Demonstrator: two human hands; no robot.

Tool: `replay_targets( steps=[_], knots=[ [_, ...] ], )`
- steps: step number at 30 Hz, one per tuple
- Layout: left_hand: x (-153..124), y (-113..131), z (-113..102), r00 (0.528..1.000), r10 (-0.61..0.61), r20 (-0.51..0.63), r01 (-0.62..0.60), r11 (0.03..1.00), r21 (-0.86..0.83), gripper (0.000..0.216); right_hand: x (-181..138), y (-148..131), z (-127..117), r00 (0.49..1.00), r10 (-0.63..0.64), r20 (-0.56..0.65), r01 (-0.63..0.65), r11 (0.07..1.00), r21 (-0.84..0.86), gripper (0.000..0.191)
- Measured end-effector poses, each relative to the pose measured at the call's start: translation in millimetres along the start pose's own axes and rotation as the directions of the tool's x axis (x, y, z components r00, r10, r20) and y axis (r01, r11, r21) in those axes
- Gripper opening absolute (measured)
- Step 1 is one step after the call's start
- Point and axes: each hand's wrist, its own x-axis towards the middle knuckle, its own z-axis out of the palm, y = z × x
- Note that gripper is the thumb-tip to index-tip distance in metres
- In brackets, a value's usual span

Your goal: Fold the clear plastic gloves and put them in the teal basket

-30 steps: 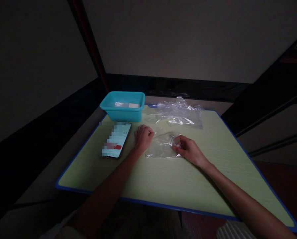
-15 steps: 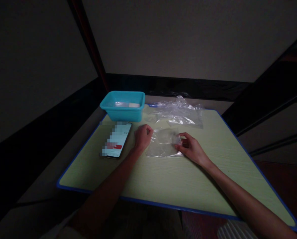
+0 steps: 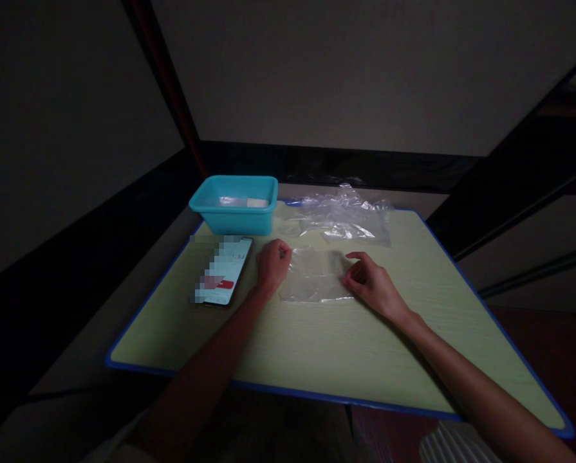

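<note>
Phone (image 3: 232, 267), screen lit, lies on table (image 3: 345, 360) at far left, just nearer than the turquoise basin (image 3: 238, 223), which contains a white item (image 3: 257, 202). Left hand (image 3: 273, 265): to right of phone, fingers curled, thumb and forefinger pinching the upper left corner of the clear bag (image 3: 311, 280). Bag lies flat on table between both hands; crumpled plastic (image 3: 348, 218) behind it. Right hand (image 3: 372, 283): at bag's right edge, thumb and forefinger spread apart; contact with bag cannot be determined.
</note>
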Motion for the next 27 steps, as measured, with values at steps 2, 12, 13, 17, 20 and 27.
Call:
replay_targets(
  steps=[2,12,13,17,20,27],
  knots=[
    [0.0,-0.1,-0.2,1.0,0.003,0.001,-0.003,1.0,0.002,0.011,-0.3,-1.7,-2.0,1.0,-0.005,0.014,0.006,0.999,-0.048,0.037],
    [0.9,-0.8,2.5,1.0,0.018,0.007,-0.018,0.999,0.037,0.009,-4.5,-5.1,-14.2,0.959,-0.177,0.22,0.237,0.927,-0.289,0.031],
    [0.9,-0.8,2.5,1.0,0.02,0.007,-0.02,0.999,0.041,0.01,-4.7,-4.2,-14.2,0.954,-0.175,0.243,0.247,0.919,-0.308,0.033],
    [0.3,-0.4,1.5,0.999,0.033,0.014,-0.034,0.998,0.06,0.01,-4.5,-1.4,-14.2,0.941,-0.172,0.292,0.27,0.9,-0.342,0.037],
    [-0.4,-0.5,1.4,0.999,0.049,0.02,-0.051,0.996,0.078,0.011,-4.1,0.2,-14.4,0.935,-0.183,0.303,0.29,0.887,-0.359,0.038],
    [-1.7,-2.1,0.1,0.994,0.106,0.011,-0.107,0.984,0.141,0.008,-4.5,3.6,-14.5,0.926,-0.235,0.296,0.346,0.843,-0.412,0.04]
  ],
)
